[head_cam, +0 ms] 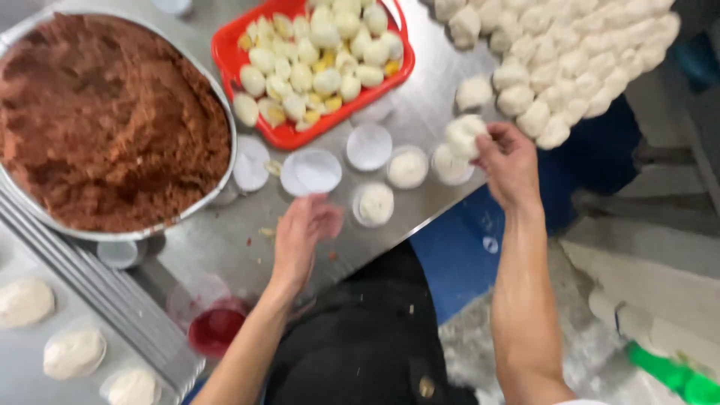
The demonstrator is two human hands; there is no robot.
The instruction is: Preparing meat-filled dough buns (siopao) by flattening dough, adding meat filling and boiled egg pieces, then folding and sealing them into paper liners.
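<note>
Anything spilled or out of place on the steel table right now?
Only small things. A few yellowish crumbs lie loose on the steel table by the left hand, outside the red tray of halved eggs. The right hand holds a dough ball. Nothing looks tipped or damaged.

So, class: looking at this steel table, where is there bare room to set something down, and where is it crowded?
Bare steel table shows near the front edge, between the big bowl of brown filling and the left hand. Crowded: the paper cups below the red tray, and the dough ball pile by the right hand.
</note>
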